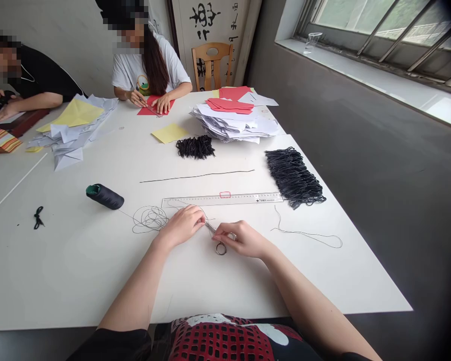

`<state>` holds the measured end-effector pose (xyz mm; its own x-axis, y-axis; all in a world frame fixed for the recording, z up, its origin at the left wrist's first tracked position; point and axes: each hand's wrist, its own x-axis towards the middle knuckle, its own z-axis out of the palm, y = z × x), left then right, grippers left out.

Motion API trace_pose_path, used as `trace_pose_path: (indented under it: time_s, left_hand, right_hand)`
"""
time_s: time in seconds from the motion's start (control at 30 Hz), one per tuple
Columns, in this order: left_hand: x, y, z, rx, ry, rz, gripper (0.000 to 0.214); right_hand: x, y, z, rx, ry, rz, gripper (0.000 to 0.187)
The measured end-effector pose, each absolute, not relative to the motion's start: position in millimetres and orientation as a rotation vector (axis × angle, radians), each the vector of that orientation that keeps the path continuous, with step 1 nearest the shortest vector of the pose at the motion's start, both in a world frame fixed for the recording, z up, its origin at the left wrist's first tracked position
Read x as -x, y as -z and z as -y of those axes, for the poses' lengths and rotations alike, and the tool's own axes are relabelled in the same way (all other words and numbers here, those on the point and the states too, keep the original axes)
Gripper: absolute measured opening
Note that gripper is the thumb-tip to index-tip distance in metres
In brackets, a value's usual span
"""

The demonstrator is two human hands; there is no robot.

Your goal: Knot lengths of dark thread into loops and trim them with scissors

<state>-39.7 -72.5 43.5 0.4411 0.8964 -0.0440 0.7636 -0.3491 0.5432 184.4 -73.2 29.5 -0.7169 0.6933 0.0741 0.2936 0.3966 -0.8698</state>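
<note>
My left hand (182, 225) pinches a thin black thread (150, 219) at its fingertips, just in front of a clear plastic ruler (222, 199). That thread runs in loose loops across the white table (71, 260) towards a black thread spool (105, 196) lying on its side. My right hand (242, 239) holds small metal scissors (212, 229), whose ring handle (221, 248) rests near the tabletop. The fingers partly hide the scissors. Another loose length of thread (308, 233) lies to the right of my right hand.
Beyond the ruler lie a straight black cord (197, 175) and bundles of black loops (293, 178). A stack of white paper (235, 123) has red sheets on top. Co-workers (148, 67) handle paper at the far end, with yellow sheets (169, 133) nearby. A wall and window lie right.
</note>
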Motion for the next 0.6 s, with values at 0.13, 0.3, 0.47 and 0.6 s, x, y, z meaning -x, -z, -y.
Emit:
trace_pose_path:
  time_s: [0.13,0.3,0.47,0.6]
  left_hand:
    - [42.4,-43.8,72.1,-2.159,-0.365,-1.420,0.015]
    - [50.9,-49.8,69.4,-2.071,-0.439,-1.487,0.013]
    - [49.4,-59.6,70.7,-1.841,-0.731,-1.379,0.015]
    - [40.7,-62.7,74.5,-1.706,-0.775,-1.218,0.018]
  right_hand:
    - [-184.6,-23.9,74.7,0.872,-1.065,2.346,0.017]
    - [-190.1,-22.8,71.2,1.007,-0.952,2.319,0.016]
    - [-186.2,-20.7,70.0,1.103,-0.959,2.044,0.017]
    - [-178.4,-19.8,71.5,1.179,-1.039,1.798,0.019]
